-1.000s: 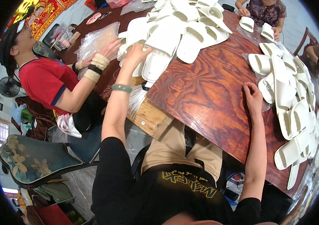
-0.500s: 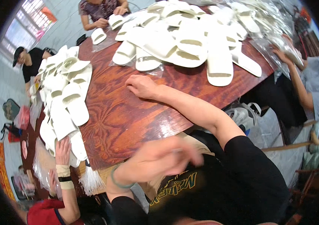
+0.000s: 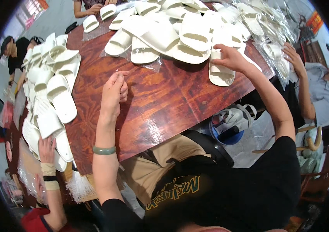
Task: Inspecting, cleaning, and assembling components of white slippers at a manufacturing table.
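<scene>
My left hand is held above the bare wood, its fingers curled in a loose fist and the index finger partly stretched out; I see nothing in it. A green bangle circles that wrist. On the right, my right hand hovers at a white slide slipper lying at the near edge of a large pile. Its thumb and fingers are apart, over the slipper's strap; whether they touch it I cannot tell. Other white slippers lie just left of it, some on clear plastic bags.
The reddish-brown wooden table has a second slipper heap along its left side. A co-worker's hand rests on that heap. Another co-worker's hand is among bagged slippers at right. A blue bucket stands below the table edge.
My right hand has moved from the table's middle rightward to the slipper pile. My left hand has swung up from near my body to above the table. The view has shifted somewhat.
</scene>
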### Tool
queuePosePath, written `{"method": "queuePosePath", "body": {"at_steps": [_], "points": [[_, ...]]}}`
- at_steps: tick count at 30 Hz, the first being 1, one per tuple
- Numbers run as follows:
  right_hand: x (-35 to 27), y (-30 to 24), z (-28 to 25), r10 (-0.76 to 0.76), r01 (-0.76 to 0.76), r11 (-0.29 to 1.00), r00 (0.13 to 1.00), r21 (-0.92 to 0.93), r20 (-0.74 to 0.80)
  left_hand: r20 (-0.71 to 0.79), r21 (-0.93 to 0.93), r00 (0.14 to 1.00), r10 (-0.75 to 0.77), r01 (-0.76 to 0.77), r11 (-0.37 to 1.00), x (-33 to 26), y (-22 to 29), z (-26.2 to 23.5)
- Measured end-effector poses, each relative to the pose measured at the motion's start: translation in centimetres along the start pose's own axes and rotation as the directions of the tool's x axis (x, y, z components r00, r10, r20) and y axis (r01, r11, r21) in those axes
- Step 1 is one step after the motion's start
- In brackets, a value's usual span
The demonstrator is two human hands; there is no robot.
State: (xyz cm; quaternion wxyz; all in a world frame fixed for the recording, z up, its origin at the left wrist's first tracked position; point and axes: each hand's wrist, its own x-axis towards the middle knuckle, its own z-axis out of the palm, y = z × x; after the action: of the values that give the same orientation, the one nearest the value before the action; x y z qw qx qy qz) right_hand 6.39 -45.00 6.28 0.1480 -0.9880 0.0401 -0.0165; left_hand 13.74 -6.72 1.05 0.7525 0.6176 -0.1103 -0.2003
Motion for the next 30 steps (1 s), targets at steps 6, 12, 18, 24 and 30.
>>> {"method": "queuePosePath", "body": {"at_steps": [6, 12, 18, 24, 30], "points": [[4.7, 1.4, -6.3, 0.109, -0.119, 0.948, 0.993, 0.294, 0.051, -0.107, 0.067, 0.994, -0.036, 0.043, 0.997, 0.1, -1.0, -1.2], [10.3, 3.4, -4.1, 0.027, -0.099, 0.933, 0.978, 0.347, 0.206, -0.162, 0.129, 0.985, 0.067, -0.046, 0.991, 0.5, -1.9, -2.3], [4.4, -0.5, -7.2, -0.107, -0.149, 0.770, 0.929, 0.620, 0.355, -0.253, 0.131, 0.936, 0.246, -0.219, 0.967, 0.9, -1.4, -3.6], [-4.3, -10.7, -1.3, -0.201, -0.314, 0.345, 0.896, 0.885, 0.396, -0.320, 0.049, 0.853, 0.413, -0.420, 0.906, -1.1, 2.4, -6.4], [-6.8, -21.9, 5.7, -0.414, -0.493, -0.216, 0.828, 0.843, 0.378, -0.372, -0.047, 0.852, 0.369, -0.414, 0.909, -10.8, 7.0, -4.2]]}}
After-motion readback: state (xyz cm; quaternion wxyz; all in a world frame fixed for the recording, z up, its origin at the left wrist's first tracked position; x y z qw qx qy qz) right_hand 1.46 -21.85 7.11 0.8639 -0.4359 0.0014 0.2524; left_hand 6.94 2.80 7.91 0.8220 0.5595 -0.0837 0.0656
